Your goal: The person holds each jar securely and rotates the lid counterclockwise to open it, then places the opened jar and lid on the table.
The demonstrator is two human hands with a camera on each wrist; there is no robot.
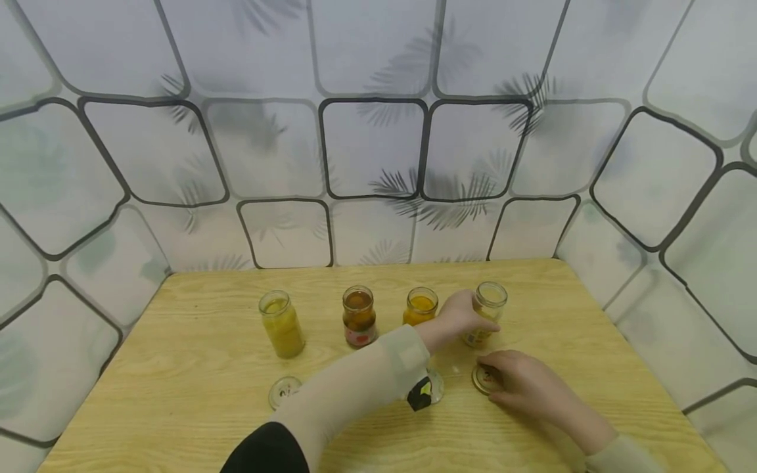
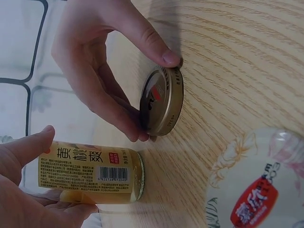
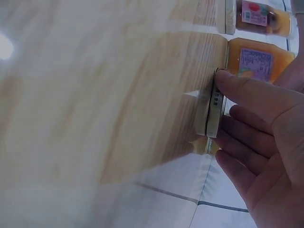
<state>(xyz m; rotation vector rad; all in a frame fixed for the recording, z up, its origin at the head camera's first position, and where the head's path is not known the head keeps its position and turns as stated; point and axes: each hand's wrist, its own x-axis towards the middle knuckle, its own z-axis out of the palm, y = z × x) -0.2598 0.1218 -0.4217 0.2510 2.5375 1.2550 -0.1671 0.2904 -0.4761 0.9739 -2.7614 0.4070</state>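
My left hand (image 1: 464, 314) grips a glass jar (image 1: 492, 295) by its side at the right end of a row of jars. The jar stands upright and lidless, and its yellow label (image 2: 90, 171) with a barcode faces the left wrist camera. In front of it, my right hand (image 1: 529, 384) pinches a gold metal lid (image 2: 166, 102) by the rim, thumb on one side and fingers on the other. This lid is at the tabletop; whether it touches the wood I cannot tell. In the right wrist view the lid (image 3: 216, 109) shows edge-on.
Left of the held jar stand an orange-filled jar (image 1: 420, 305), a brown-filled jar (image 1: 359, 318) and a yellow-filled jar (image 1: 282, 328), all open. A lid (image 1: 284, 392) lies at the left, and a white patterned lid (image 1: 436, 386) sits partly behind the left sleeve. Patterned fabric walls (image 1: 372, 151) border the wooden table (image 1: 177, 394).
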